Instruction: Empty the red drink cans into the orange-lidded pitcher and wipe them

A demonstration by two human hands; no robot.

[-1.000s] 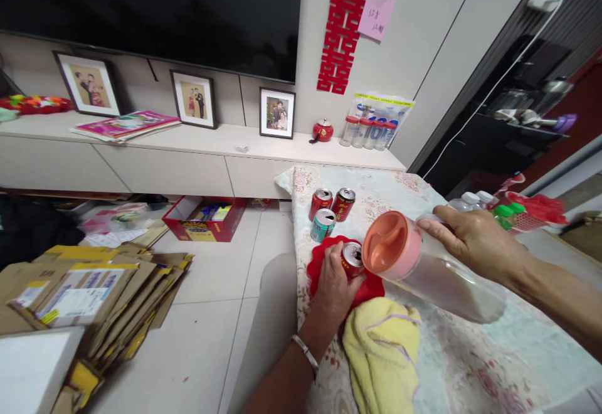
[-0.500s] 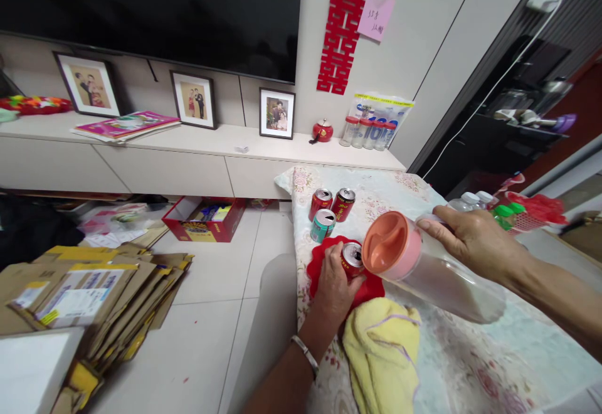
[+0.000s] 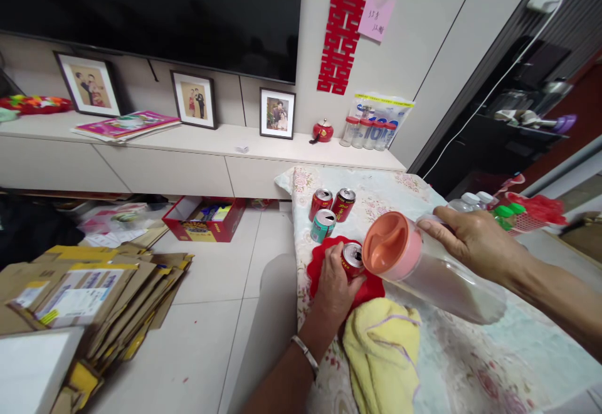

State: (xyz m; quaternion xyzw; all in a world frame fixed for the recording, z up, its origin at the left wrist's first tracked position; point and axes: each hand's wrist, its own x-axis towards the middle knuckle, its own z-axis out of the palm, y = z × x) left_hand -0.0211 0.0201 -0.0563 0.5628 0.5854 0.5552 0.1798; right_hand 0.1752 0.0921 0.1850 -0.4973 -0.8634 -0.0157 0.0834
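Observation:
My left hand is wrapped round a red drink can that stands on a red mat near the table's left edge. My right hand grips a clear pitcher with a pink lid. The pitcher is tilted, its lid end just right of and above the can's open top. Pale contents lie along its lower side. A yellow towel lies bunched on the table just in front of the mat.
Two red cans and a teal can stand behind the mat on the floral tablecloth. Capped bottles sit at the right. Flattened cardboard and a red box lie on the floor to the left.

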